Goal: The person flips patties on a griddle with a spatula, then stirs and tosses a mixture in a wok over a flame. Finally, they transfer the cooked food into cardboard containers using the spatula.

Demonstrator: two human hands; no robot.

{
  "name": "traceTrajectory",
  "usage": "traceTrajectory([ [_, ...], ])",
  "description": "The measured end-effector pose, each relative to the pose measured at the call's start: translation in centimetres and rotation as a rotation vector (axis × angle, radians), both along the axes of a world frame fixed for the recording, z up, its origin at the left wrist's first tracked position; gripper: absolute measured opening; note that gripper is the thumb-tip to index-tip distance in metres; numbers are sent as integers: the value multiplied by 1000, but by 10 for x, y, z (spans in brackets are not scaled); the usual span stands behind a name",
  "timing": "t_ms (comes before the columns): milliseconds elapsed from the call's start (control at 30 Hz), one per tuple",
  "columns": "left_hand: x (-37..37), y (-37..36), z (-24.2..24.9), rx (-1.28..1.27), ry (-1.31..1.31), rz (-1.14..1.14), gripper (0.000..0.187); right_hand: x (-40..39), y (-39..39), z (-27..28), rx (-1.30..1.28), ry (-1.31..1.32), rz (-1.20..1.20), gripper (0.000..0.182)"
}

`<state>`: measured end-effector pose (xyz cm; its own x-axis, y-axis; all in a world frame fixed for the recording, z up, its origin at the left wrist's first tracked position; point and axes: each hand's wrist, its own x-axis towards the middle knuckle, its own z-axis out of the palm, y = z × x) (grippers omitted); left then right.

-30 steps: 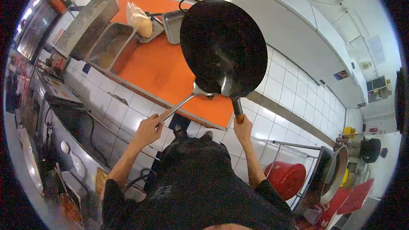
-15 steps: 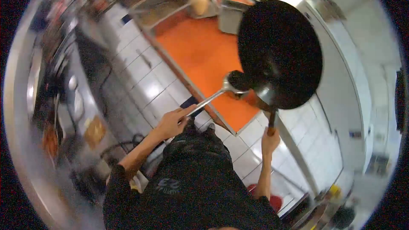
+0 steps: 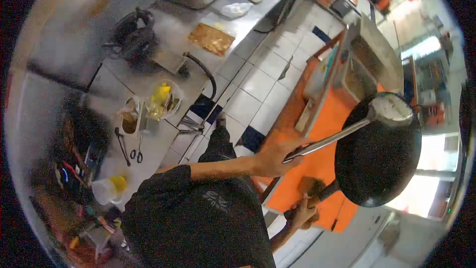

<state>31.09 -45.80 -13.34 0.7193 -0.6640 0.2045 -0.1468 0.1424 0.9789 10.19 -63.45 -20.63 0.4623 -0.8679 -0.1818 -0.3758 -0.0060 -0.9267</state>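
Observation:
My left hand (image 3: 277, 158) is wrapped round the long metal handle of a ladle (image 3: 342, 137), blurred by motion. The ladle's bowl overlaps the upper rim of a black wok (image 3: 382, 164). By its handle, my right hand (image 3: 302, 213) grips the wok out in front of my body. The wok's dark inside faces me, tilted up. Under both hands and the wok lies an orange surface (image 3: 282, 198).
Metal counter (image 3: 163, 178) on my left holds scissors (image 3: 136, 153), a bowl with yellow items (image 3: 163, 99), a brown board (image 3: 211, 38) and a black burner (image 3: 131, 37). Metal bins (image 3: 357, 77) stand at the orange surface's far end. White floor tiles (image 3: 258, 79) run between.
My view has turned left, bringing the counter further in. Wok and ladle now appear further right and lower, still held, with the ladle's bowl at the wok's upper rim.

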Motion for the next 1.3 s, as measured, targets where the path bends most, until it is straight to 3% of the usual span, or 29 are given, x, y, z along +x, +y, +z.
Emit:
traceTrajectory([
  [67, 29, 18, 25, -94, -19, 124, 47, 63, 25, 46, 132, -93, 158, 23],
  [200, 86, 75, 54, -94, -133, 323, 46, 148, 25, 15, 88, -52, 363, 27],
  [267, 111, 110, 65, -39, -145, 383, 46, 213, 65, 58, 92, -21, 519, 30],
  [333, 124, 136, 70, 87, -115, 468, 47, 262, 106, 90, 141, 229, 489, 29],
  [433, 145, 165, 51, 36, -242, 709, 46, 326, 117, 50, 235, 83, 818, 25],
  [533, 156, 195, 49, 92, -297, 892, 47, 392, 153, 59, 248, 4, 1085, 22],
  [633, 153, 220, 66, 186, 68, 1065, 50, 452, 190, 66, 316, 183, 1352, 24],
  [667, 158, 226, 63, 199, 75, 1088, 50, 474, 203, 67, 294, 197, 1475, 26],
  [733, 165, 235, 51, 436, -327, 1458, 50, 508, 234, 76, 358, 143, 1667, 18],
  [767, 167, 240, 48, 455, -317, 1468, 50, 525, 251, 70, 367, 122, 1726, 18],
  [833, 171, 246, 45, 382, 24, 1657, 48, 554, 281, 57, 245, 113, 1861, 19],
  [867, 175, 246, 55, 395, 37, 1660, 48, 564, 295, 57, 121, 122, 1931, 21],
  [933, 186, 250, 82, 146, 264, 1787, 50, 576, 319, 65, 195, 92, 2014, 22],
  [1033, 188, 263, 76, 220, 213, 1958, 43, 592, 352, 42, 457, 265, 2176, 22],
  [1067, 187, 268, 75, 234, 231, 1954, 43, 593, 361, 36, 473, 282, 2170, 22],
  [1133, 181, 280, 75, 116, 220, 2153, 45, 592, 376, 32, 482, 270, 2301, 18],
  [1200, 165, 300, 81, 106, 171, 2045, 45, 589, 384, 47, 521, 233, 2323, 16],
  [1233, 163, 313, 81, 144, 123, 2019, 41, 581, 396, 25, 468, 193, 2301, 16],
  [1300, 169, 318, 91, 111, 289, 2033, 40, 557, 418, -1, 431, 185, 2267, 16],
])
